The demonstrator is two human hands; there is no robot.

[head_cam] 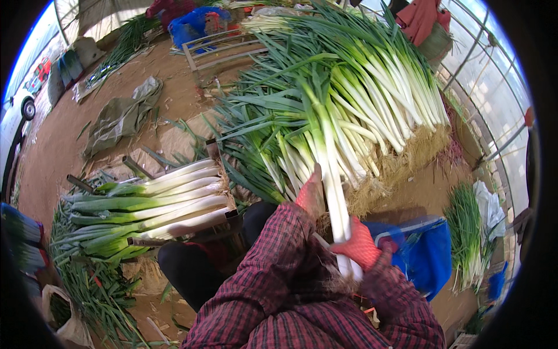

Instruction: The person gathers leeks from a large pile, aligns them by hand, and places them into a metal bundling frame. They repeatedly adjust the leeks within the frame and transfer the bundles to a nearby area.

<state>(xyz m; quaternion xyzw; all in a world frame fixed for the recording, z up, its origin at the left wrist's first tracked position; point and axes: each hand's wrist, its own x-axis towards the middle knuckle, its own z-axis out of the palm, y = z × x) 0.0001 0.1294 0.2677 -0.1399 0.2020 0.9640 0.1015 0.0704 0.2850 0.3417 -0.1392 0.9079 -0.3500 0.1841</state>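
Before me, two long Welsh onions (333, 183) stand with white shanks towards my lap and green leaves over the pile. My right hand (359, 246), in a red glove, grips the white shanks near the root end. Beside the shanks, further up, is my left hand (310, 192), also gloved in red. Its thumb points up along them; its other fingers are hidden. A large heap of Welsh onions (383, 87) with shaggy roots lies just beyond. To my left, a metal frame (148, 241) holds a row of cleaned onions (183, 192), white ends towards me.
A blue plastic-covered container (425, 261) stands at my right. Trimmed leaves (96, 288) litter the ground at left, near a white sack (65, 318). Further off are a crumpled cloth (124, 113), a wooden rack (226, 54) and a person in red (172, 11).
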